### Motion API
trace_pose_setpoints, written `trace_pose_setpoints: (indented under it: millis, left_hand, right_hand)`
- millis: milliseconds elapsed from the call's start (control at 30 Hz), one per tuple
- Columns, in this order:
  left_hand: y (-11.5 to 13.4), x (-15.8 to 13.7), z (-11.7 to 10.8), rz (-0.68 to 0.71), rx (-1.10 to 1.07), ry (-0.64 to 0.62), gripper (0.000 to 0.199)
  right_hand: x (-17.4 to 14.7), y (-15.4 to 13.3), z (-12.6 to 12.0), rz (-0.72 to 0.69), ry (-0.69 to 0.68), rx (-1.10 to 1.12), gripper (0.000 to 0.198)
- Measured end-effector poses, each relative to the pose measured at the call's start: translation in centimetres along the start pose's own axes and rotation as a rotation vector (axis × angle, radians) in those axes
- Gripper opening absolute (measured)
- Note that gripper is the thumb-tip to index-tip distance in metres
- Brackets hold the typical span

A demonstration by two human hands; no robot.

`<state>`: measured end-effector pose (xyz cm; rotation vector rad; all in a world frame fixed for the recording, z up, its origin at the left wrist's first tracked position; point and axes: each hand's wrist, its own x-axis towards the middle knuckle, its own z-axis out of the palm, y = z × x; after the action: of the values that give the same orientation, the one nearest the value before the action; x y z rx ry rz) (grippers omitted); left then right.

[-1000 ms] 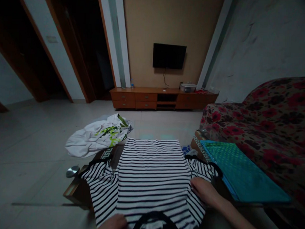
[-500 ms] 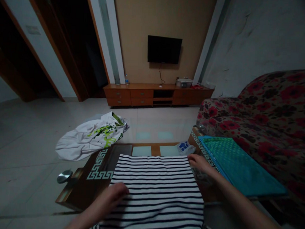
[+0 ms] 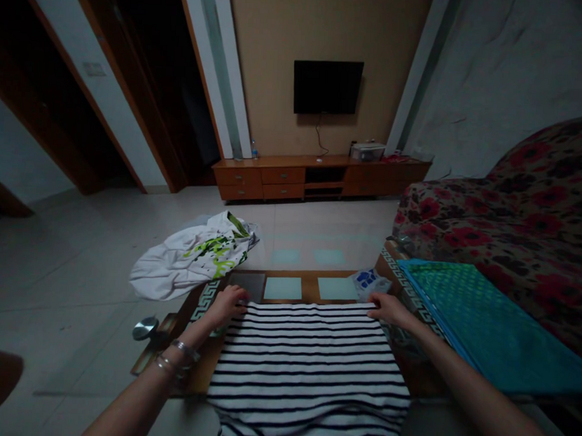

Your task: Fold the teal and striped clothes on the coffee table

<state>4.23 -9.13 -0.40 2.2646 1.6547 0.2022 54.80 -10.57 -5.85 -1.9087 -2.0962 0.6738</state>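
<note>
A white garment with dark stripes [image 3: 309, 365] lies spread over the coffee table in front of me, its far edge fairly straight and its near part wrinkled. My left hand [image 3: 229, 303], with bangles at the wrist, pinches the far left corner. At the far right corner, my right hand [image 3: 388, 308] grips the cloth between thumb and fingers. The garment's nearest end runs out of view at the bottom.
A glass-topped coffee table [image 3: 195, 367] carries a white shirt with green print [image 3: 189, 256] at the left, a plastic bag [image 3: 369, 281] and a folded teal cloth [image 3: 488, 320] at the right. A flowered sofa [image 3: 472, 231] stands to the right. Beyond is a low TV cabinet [image 3: 283, 176].
My left hand has moved forward from the garment's left side to its far left corner and taken hold there. My right hand stays at the far right corner. The view has shifted slightly left.
</note>
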Motion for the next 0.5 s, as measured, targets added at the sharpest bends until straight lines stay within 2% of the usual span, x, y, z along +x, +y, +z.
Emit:
trace_pose_setpoints:
  millis: [100, 167, 367, 500]
  left_hand:
    - [-0.5, 0.2, -0.2, 0.014, -0.047, -0.042, 0.008]
    - [-0.8, 0.2, -0.4, 0.025, -0.094, -0.061, 0.010]
    - [-1.2, 0.4, -0.4, 0.006, -0.330, -0.091, 0.034]
    - [-1.2, 1.1, -0.5, -0.053, -0.274, -0.143, 0.027]
  right_hand:
    - [0.1, -0.3, -0.1, -0.038, 0.051, 0.072, 0.017]
    - [0.1, -0.7, -0.4, -0.067, 0.037, 0.165, 0.017]
    - [0.0, -1.7, -2.0, -0.107, -0.171, 0.369, 0.019]
    - [0.1, -1.5, -2.7, -0.110, -0.234, 0.416, 0.027]
